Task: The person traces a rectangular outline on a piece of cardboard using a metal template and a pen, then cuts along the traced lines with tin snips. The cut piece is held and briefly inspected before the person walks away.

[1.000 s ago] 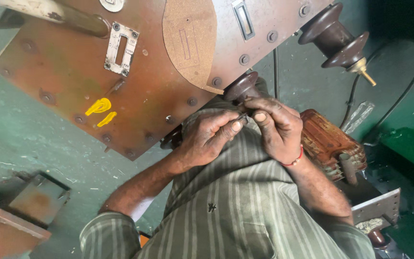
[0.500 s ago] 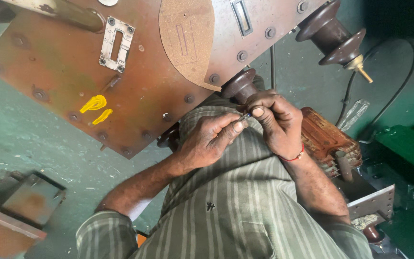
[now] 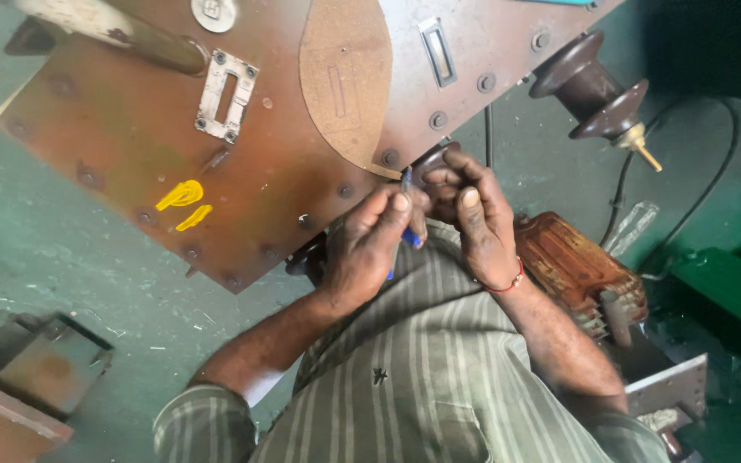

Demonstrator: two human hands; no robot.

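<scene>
My left hand (image 3: 369, 249) is closed on a thin blue pen-like tool (image 3: 408, 233) whose tip points up at the edge of a rusty brown bolted metal cover (image 3: 268, 171). My right hand (image 3: 476, 219), with a red thread at its wrist, curls its fingers over a dark brown bushing (image 3: 429, 159) at that cover's lower edge. The two hands touch just above my striped shirt (image 3: 422, 377). What the right fingers pinch is hidden.
A tan oval gasket (image 3: 340, 81), a small metal bracket (image 3: 225, 94) and yellow paint marks (image 3: 183, 201) are on the cover. A brown ribbed insulator (image 3: 593, 94) sticks out upper right. A rusty finned part (image 3: 581, 274), a black cable (image 3: 713, 184) and metal boxes (image 3: 27, 377) lie on the green floor.
Both hands were bunched together at the bushing. Now the left hand has drawn back slightly and the blue tool shows in it; the right hand stays on the bushing.
</scene>
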